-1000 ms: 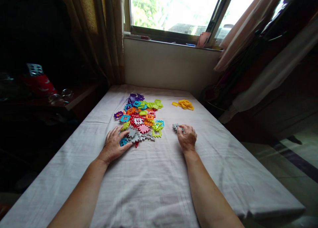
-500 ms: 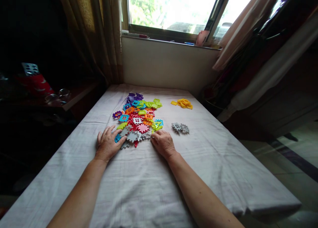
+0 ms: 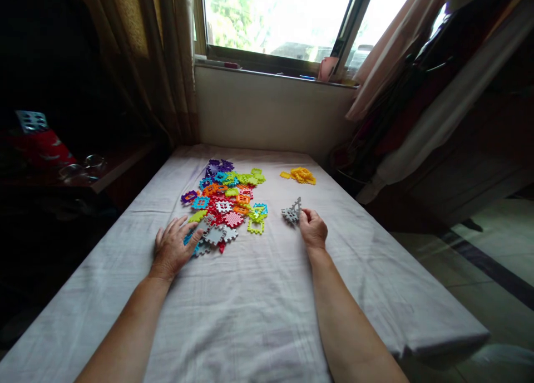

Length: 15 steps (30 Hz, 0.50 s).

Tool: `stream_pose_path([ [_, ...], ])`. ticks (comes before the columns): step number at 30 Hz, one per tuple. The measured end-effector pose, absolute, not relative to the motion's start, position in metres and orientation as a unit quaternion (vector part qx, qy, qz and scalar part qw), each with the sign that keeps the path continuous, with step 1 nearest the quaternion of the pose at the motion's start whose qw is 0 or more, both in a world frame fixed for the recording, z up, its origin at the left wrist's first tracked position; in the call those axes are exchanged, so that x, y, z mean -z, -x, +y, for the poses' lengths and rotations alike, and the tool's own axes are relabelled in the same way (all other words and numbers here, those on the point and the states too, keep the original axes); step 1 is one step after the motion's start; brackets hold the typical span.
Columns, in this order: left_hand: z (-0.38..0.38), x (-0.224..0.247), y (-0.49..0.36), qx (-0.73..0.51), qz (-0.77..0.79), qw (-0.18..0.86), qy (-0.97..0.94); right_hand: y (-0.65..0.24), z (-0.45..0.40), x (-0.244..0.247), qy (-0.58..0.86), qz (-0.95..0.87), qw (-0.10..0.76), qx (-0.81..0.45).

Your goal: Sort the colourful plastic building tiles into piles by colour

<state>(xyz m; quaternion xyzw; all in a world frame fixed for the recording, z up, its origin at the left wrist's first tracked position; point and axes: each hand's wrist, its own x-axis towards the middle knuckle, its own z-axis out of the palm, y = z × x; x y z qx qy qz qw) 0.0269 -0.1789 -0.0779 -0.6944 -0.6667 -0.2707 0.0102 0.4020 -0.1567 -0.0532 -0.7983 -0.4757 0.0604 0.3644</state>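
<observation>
My left hand (image 3: 173, 248) lies with fingers spread at the near left side of a mixed heap of plastic interlocking tiles (image 3: 224, 206) in purple, blue, green, orange, red and grey. Its thumb touches the grey and blue tiles at the edge. To the right, my right hand (image 3: 314, 229) pinches a grey interlocking tile (image 3: 297, 206), tilted up on its edge. That tile is at the small grey pile (image 3: 289, 215). A yellow pile of tiles (image 3: 303, 175) sits farther back. My right fingertips are partly hidden.
A pale cloth (image 3: 250, 305) covers the table. Beyond its far edge are a low wall (image 3: 267, 110) and a window. On a dark side surface at left are glasses (image 3: 83, 170) and a red container (image 3: 44, 149). Clothes (image 3: 400, 132) hang at right.
My right hand has moved right from the heap to the grey pile, carrying a grey tile. My left hand stays by the heap. The view has shifted slightly.
</observation>
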Motion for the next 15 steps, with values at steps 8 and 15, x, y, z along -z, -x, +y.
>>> stream_pose_path([
  [8,-0.178,0.075,-0.026,0.278,-0.666,-0.004,0.692,-0.417,-0.157,0.055,0.846,-0.428,0.311,-0.07],
  [15,-0.177,0.076,-0.025,0.269,-0.671,-0.003,0.691,-0.425,-0.155,0.059,0.842,-0.441,0.309,-0.037],
])
